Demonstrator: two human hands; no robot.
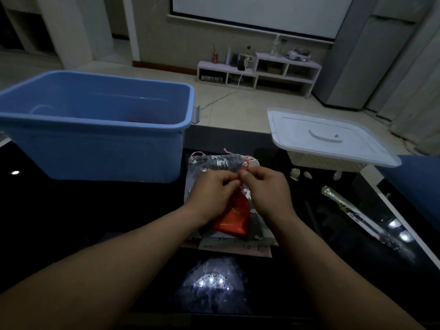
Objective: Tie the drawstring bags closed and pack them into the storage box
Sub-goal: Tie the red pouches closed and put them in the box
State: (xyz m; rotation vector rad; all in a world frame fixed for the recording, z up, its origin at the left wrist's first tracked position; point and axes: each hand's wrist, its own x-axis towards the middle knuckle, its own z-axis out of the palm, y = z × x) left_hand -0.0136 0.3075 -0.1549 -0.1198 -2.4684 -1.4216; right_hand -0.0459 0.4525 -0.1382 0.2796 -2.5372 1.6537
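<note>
Two grips are meeting over the middle of the surface. The left-hand grip (213, 189) and right-hand grip (264, 186) are each pinching the thin red drawstring (245, 172) between curled fingertips, knuckles almost touching. The cord is poking up in a small frayed loop just above the fingers.

The red bag (234, 216) is lying below the hands: a small pouch of smooth shiny fabric with rounded bottom corners. A gold mark on its front is too blurred to read, and its neck is hiding under the left-hand grip. It is resting on a stack of grey printed bags (214, 163), flat soft matte cloth with pale prints and pinkish cords sticking out at the far edge.

The stack is lying on the glossy black surface (71, 210), which is reflecting lights.

The blue storage box (95, 125) is standing just left of the stack: rectangular hard plastic, rolled rim, open top. A red speck is showing inside, too small to tell.

At far right, a pale textured basket (321, 160) is sitting under a translucent white lid (333, 136) with a curved handle. A long clear crinkly wrapper (357, 215) is lying diagonally nearby.
</note>
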